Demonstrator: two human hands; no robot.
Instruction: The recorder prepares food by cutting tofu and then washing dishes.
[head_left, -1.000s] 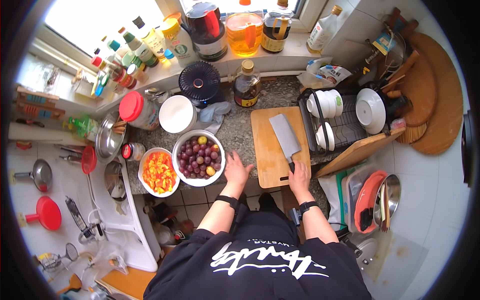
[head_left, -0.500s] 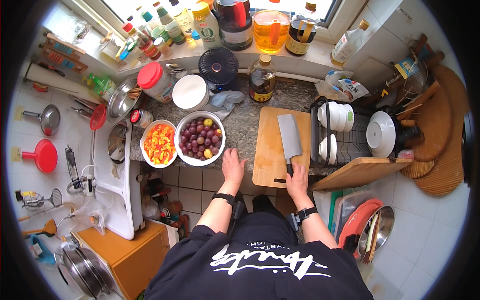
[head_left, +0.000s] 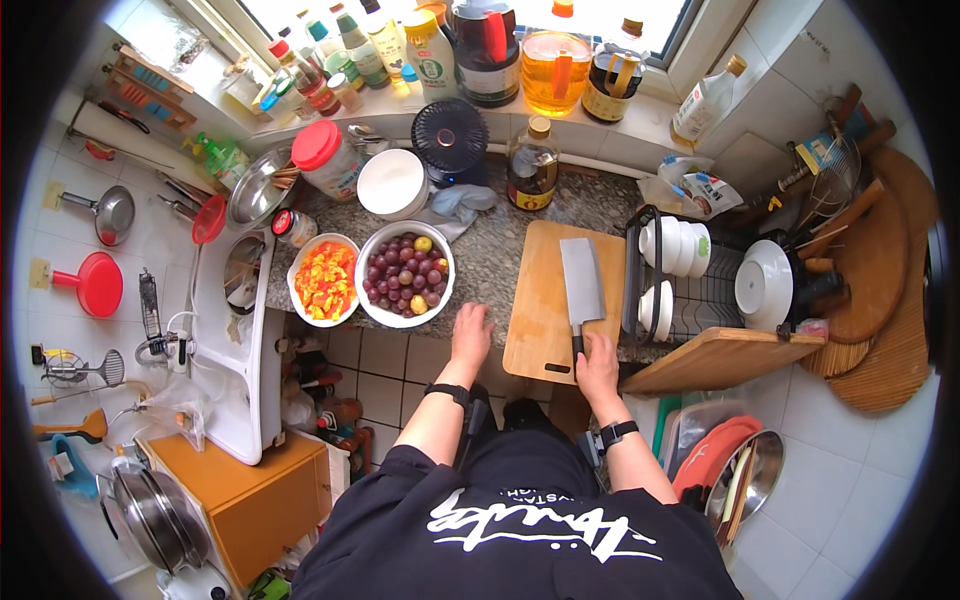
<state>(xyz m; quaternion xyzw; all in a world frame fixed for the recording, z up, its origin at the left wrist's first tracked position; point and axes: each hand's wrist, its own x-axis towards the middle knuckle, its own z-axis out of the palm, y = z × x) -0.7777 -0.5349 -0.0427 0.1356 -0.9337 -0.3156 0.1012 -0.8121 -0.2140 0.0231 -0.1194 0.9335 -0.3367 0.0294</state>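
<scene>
My right hand (head_left: 598, 368) is closed around the black handle of a cleaver (head_left: 583, 282). The wide blade lies flat on a wooden cutting board (head_left: 535, 310), pointing away from me. At the counter's front edge my left hand (head_left: 471, 335) rests with its thumb apart and holds nothing. Nearest to it, up and to the left, stands a white bowl (head_left: 401, 321) of dark red grapes (head_left: 403, 275), with a couple of yellowish round fruits among them. Farther left, a smaller white bowl (head_left: 296, 291) holds chopped orange and yellow pieces (head_left: 328, 281).
A black dish rack (head_left: 705, 285) with white bowls and plates stands right of the board. A dark sauce bottle (head_left: 532, 170), a black fan (head_left: 450, 138) and stacked white bowls (head_left: 392, 186) line the back. The sink (head_left: 212, 400) lies left; another wooden board (head_left: 725, 358) leans at the right.
The whole view has shifted slightly. Both hands stay nearly where they were, the right one still on the cleaver's handle; the bowls and board have not moved.
</scene>
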